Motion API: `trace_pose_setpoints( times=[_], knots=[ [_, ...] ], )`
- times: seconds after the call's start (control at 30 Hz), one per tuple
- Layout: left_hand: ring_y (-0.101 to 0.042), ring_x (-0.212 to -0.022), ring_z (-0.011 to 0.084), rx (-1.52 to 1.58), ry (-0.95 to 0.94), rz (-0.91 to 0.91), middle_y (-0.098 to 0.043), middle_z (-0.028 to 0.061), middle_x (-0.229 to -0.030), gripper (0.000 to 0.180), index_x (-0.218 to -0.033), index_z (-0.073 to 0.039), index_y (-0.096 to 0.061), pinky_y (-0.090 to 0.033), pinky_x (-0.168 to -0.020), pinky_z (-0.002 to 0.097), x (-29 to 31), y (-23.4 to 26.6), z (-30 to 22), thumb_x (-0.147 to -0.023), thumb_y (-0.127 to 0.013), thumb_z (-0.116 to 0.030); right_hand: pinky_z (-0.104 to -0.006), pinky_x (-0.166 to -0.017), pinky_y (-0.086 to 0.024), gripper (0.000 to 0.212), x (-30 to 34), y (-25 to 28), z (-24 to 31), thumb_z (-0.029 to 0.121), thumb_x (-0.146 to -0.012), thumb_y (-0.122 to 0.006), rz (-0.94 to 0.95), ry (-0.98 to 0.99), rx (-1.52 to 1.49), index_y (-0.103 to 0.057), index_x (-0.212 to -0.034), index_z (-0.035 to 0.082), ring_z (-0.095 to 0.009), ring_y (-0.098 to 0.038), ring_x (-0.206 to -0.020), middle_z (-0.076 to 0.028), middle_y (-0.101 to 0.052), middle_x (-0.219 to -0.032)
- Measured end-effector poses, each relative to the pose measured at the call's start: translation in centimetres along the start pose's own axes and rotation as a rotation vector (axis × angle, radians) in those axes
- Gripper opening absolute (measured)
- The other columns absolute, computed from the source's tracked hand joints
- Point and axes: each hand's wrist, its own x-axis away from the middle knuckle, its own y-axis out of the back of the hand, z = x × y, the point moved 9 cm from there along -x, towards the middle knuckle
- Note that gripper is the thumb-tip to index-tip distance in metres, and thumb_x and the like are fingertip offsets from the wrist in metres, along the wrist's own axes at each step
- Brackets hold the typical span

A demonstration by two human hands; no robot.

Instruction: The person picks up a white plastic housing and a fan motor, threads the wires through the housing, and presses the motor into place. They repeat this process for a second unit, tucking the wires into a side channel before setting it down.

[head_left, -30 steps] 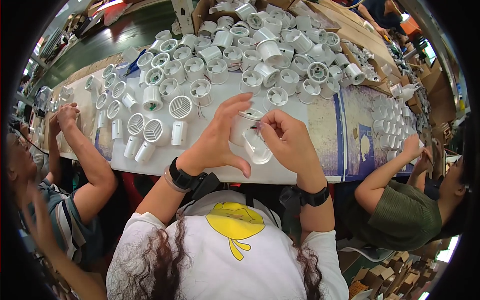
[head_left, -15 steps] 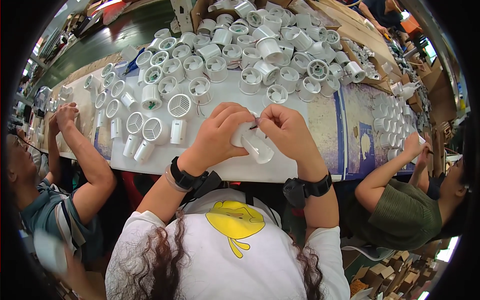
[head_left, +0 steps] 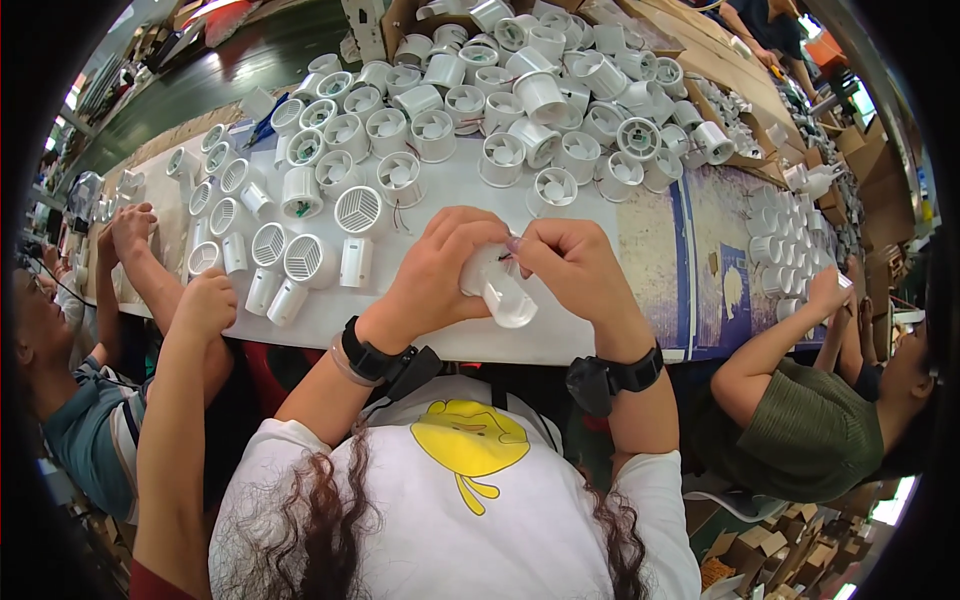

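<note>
My left hand (head_left: 440, 265) is wrapped round a white plastic fan housing (head_left: 509, 302), its open-sided end tilted toward me over the near part of the table. Beside it, my right hand (head_left: 572, 262) is closed in a pinch at the housing's upper edge. Thin dark wires (head_left: 507, 256) come out there and run to my right fingertips. The fingers hide part of the housing and the wire ends. Left of my left hand stand white fans with slatted round grilles (head_left: 358, 210) and short white side tubes (head_left: 355, 262).
Many white round fans (head_left: 433, 136) are heaped across the back of the table (head_left: 420, 330). A co-worker's hand (head_left: 208, 300) touches a grilled fan (head_left: 205, 258) at the left. At the right another person works beside rows of white fans (head_left: 768, 250). Blue-handled pliers (head_left: 262, 130) lie back left.
A co-worker's arm has come in from the lower left, and a grilled fan now stands at its fingers. In my hands the housing has tipped slightly; both hands keep their places.
</note>
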Motion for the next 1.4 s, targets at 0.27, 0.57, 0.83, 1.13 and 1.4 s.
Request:
trace_pose_setpoints(
  times=[0.27, 0.57, 0.83, 1.13, 1.4],
  knots=[
    [-0.049, -0.117, 0.0276, 0.27, 0.166, -0.038, -0.048, 0.0136, -0.126, 0.07, -0.122, -0.009, -0.044, -0.045, -0.095, 0.0384, 1.5, -1.4, 1.6, -0.062, -0.081, -0.008, -0.0221, -0.06, -0.039, 0.016, -1.5, -0.5, -1.0, 0.009, -0.084, -0.062, 0.07, -0.058, -0.121, -0.063, -0.07, 0.001, -0.005, -0.049, -0.066, 0.002, -0.058, -0.07],
    [-0.05, -0.118, 0.025, 0.522, 0.32, -0.019, -0.048, 0.0116, -0.125, 0.073, -0.128, -0.009, -0.037, -0.043, -0.098, 0.0365, 1.7, -1.3, 2.0, -0.067, -0.075, -0.004, -0.0283, -0.083, -0.041, 0.008, -0.2, 0.2, 3.6, 0.006, -0.076, -0.072, -0.074, 0.453, 0.09, -0.067, -0.082, 0.006, -0.015, -0.053, -0.092, -0.003, -0.059, -0.098],
    [-0.051, -0.115, 0.0302, 0.293, 0.204, -0.043, -0.048, 0.0148, -0.124, 0.076, -0.126, -0.008, -0.037, -0.044, -0.095, 0.0377, 1.5, -0.8, 1.5, -0.063, -0.08, -0.006, -0.0289, -0.079, -0.043, 0.013, 0.4, -0.6, 5.1, 0.003, -0.073, -0.075, -0.158, 0.64, 0.304, -0.07, -0.085, 0.007, -0.019, -0.054, -0.087, -0.003, -0.062, -0.088],
    [-0.051, -0.114, 0.0271, 0.237, 0.165, -0.008, -0.045, 0.015, -0.129, 0.075, -0.127, -0.008, -0.035, -0.043, -0.095, 0.0356, 1.2, -0.1, 0.9, -0.065, -0.077, -0.003, -0.0251, -0.071, -0.044, 0.016, -0.7, 0.0, 2.5, 0.001, -0.075, -0.075, -0.23, 0.42, 0.059, -0.074, -0.089, 0.006, -0.012, -0.055, -0.078, -0.002, -0.062, -0.081],
    [-0.051, -0.115, 0.0274, 0.555, 0.295, -0.032, -0.049, 0.0144, -0.125, 0.076, -0.127, -0.007, -0.036, -0.043, -0.096, 0.0357, 1.9, -0.5, 2.2, -0.063, -0.078, -0.005, -0.0264, -0.077, -0.044, 0.018, -1.9, -1.0, 1.8, 0.001, -0.078, -0.073, -0.107, 0.364, -0.148, -0.073, -0.095, 0.006, -0.013, -0.056, -0.085, -0.004, -0.062, -0.089]
  ],
)
